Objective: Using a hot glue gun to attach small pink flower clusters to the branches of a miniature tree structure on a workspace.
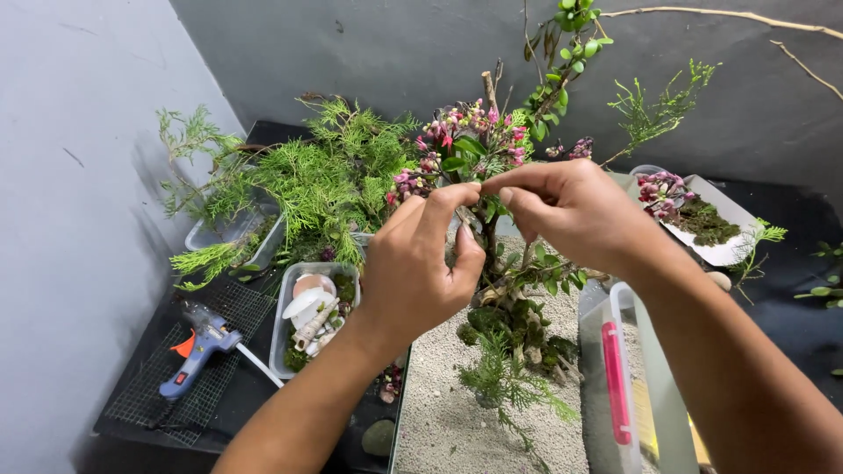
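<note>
Nearest, pale sand (457, 421) fills a glass tank, with a clear box with a pink handle (615, 377) at its right. Above it the left hand (421, 263) and right hand (571, 211) meet, thumb and forefinger of each pressed together, pinching a thin stem at the pink flower cluster (465, 136) of the little tree (505, 307) planted in the sand. A hard tug could, I think, snap the stem or loosen the tree. Left lie a shell tray (312, 316), a blue glue gun (198, 347) and cypress sprigs (316, 175); beyond right, a moss tray (702, 215).
</note>
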